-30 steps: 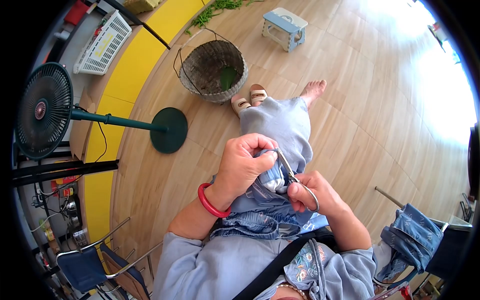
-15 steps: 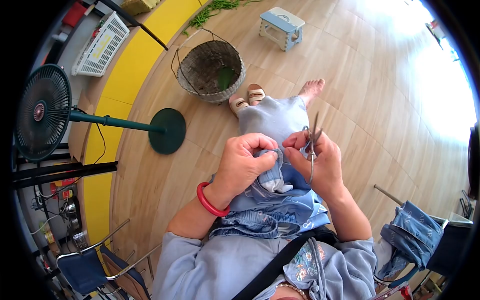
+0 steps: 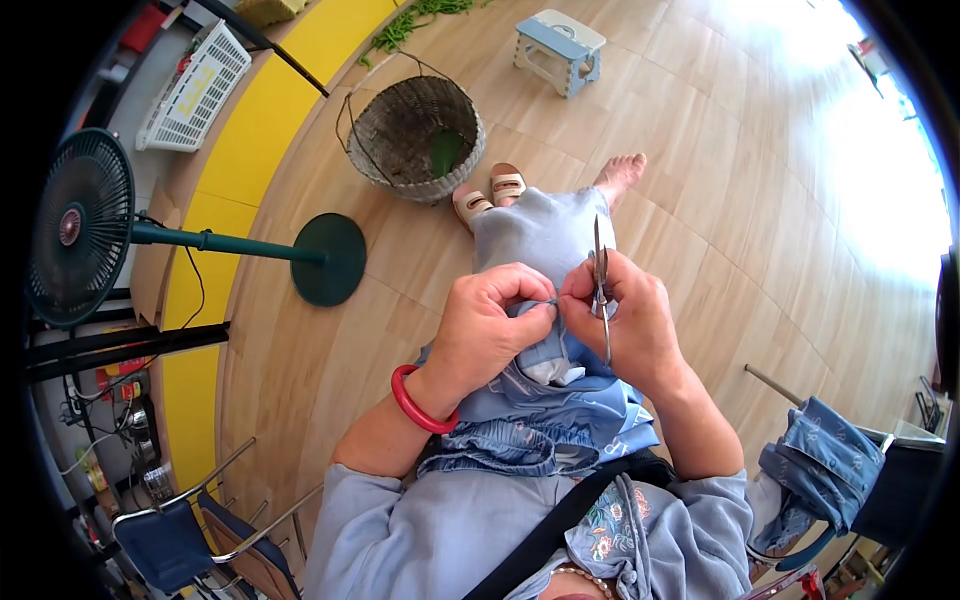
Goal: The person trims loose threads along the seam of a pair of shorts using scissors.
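Observation:
On my lap lies a blue denim garment (image 3: 530,405) with a gathered elastic waistband and pale print. My left hand (image 3: 492,322), a red bangle on its wrist, pinches an edge of this denim between thumb and fingers. Small metal scissors (image 3: 600,290) are held in my right hand (image 3: 637,322), their blades pointing up and away from me. The thumb and forefinger of that hand also pinch together at the denim edge, touching or nearly touching the left fingertips. Whether a thread lies between them is too small to tell.
A woven basket (image 3: 425,185) with a green leaf inside stands ahead, beside sandals (image 3: 507,183). A step stool (image 3: 558,50) is farther off. At left are a green standing fan (image 3: 328,260) and a blue chair (image 3: 165,540); more denim (image 3: 825,465) hangs over a chair at right.
My right hand has moved left, and its fingertips now meet the left ones at the denim edge. The scissors have turned slightly with it. My left hand stays nearly still.

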The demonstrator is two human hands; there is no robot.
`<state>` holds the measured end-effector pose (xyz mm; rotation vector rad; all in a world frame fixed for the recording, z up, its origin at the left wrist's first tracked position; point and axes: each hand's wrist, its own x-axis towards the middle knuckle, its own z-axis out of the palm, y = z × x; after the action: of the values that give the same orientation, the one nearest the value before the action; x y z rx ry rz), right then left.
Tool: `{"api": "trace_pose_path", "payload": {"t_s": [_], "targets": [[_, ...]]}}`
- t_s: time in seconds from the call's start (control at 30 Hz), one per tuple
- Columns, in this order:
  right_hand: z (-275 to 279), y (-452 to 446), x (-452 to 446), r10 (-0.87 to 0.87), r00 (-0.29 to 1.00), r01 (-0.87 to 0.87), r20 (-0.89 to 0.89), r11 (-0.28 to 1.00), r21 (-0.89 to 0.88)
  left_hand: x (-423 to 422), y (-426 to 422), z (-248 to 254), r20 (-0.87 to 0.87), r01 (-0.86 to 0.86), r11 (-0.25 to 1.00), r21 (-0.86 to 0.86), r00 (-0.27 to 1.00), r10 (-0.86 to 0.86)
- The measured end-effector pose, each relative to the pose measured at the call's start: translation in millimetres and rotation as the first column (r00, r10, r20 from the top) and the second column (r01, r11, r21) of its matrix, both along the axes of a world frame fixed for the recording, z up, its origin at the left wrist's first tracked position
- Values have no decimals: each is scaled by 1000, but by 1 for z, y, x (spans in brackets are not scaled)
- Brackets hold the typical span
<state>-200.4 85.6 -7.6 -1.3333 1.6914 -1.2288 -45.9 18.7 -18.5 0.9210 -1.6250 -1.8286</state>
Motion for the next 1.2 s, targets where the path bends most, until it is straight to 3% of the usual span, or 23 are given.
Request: {"api": "trace_pose_path", "payload": {"t_s": [0.17, 0.23, 0.37, 0.43, 0.53, 0.57, 0.63, 0.67, 0.73, 0.83, 0.93, 1.2], "targets": [[-3, -1, 2, 14, 996, -23, 90, 995, 100, -1, 1, -5, -28, 9, 998, -70, 1000, -11], [-12, -1, 7, -78, 949, 55, 306, 995, 82, -1, 1, -4, -66, -1, 997, -73, 998, -4], [-14, 1, 5, -95, 902, 45, 421, 991, 127, -1, 2, -6, -106, -10, 997, -73, 994, 3], [-7, 1, 3, -125, 819, 12, 559, 979, 202, -1, 3, -5, -118, -18, 998, 64, 993, 26], [3, 0, -7, -138, 841, -36, 523, 951, 308, -2, 3, -3, -176, -44, 975, 219, 981, 84], [14, 1, -9, -132, 901, -34, 412, 928, 372, -1, 2, -3, -177, -46, 975, 218, 981, 86], [6, 9, -14, -108, 876, -56, 471, 945, 322, -1, 1, -2, -114, -50, 994, 99, 992, 61], [2, 15, -15, -86, 846, -72, 527, 960, 272, -1, 2, -2, -114, -54, 993, 100, 991, 65], [1, 25, -13, -67, 892, -45, 447, 971, 235, -2, 3, -2, -138, -74, 981, 181, 985, 100], [0, 42, -26, 245, 775, -459, 582, 852, 252, -3, 3, 0, -109, -82, 982, 172, 989, 101], [8, 46, -27, 256, 738, -558, 624, 752, 351, -2, 2, -1, -92, -57, 989, 138, 993, 70], [8, 43, -24, 239, 776, -546, 584, 718, 432, -3, 3, 0, -84, -60, 990, 124, 994, 70]]}}
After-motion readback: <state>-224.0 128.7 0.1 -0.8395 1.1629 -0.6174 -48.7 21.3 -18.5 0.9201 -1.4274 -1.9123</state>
